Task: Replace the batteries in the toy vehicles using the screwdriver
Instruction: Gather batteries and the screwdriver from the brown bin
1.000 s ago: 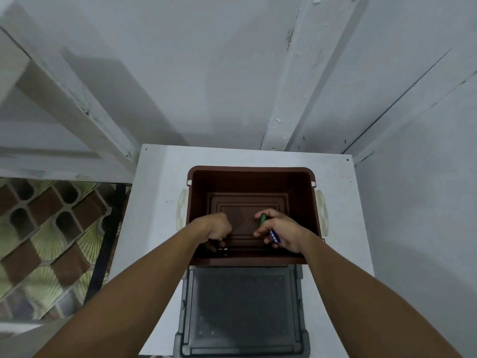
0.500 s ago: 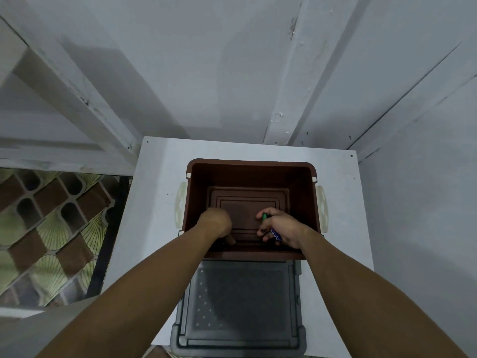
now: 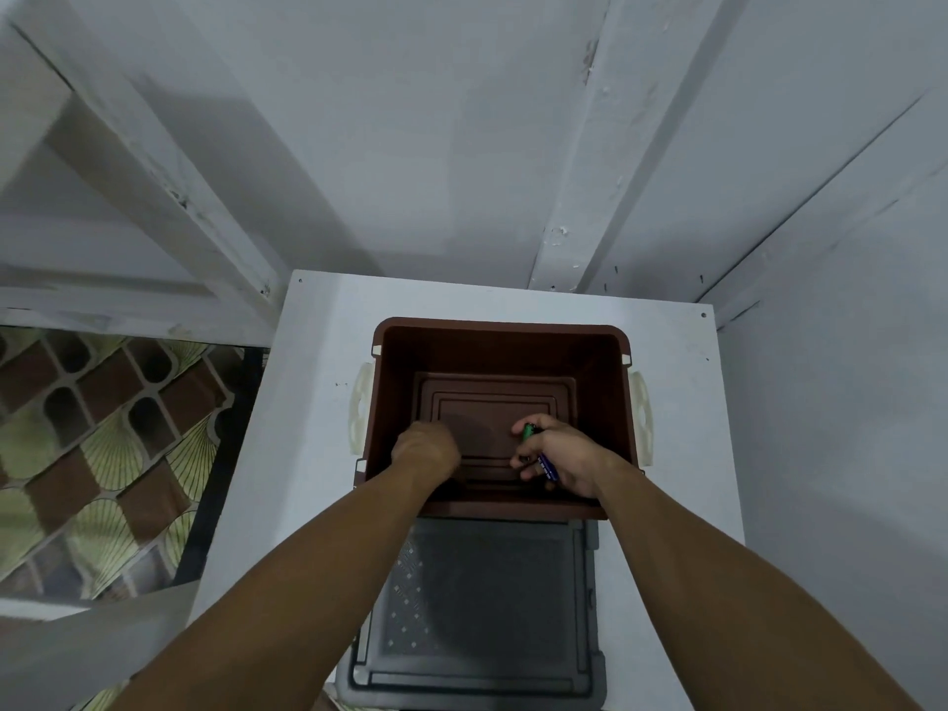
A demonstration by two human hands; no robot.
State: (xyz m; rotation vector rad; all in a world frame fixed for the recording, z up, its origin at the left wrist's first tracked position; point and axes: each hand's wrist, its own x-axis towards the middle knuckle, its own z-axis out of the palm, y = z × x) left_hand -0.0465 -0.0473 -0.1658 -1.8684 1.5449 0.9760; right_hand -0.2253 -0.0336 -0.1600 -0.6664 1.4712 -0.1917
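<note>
Inside the brown bin [image 3: 500, 351] on the desk [image 3: 313, 413], what looks like the screwdriver [image 3: 529, 432] is gripped by the right hand [image 3: 564, 459]. Whether the curled left hand [image 3: 426, 449] holds anything cannot be told. Both should be lifted straight out.

Both arms extended fwd — L grip [image 3: 426, 449] fingers hidden, R grip [image 3: 564, 454] clasping green-blue item [image 3: 548, 467].
</note>
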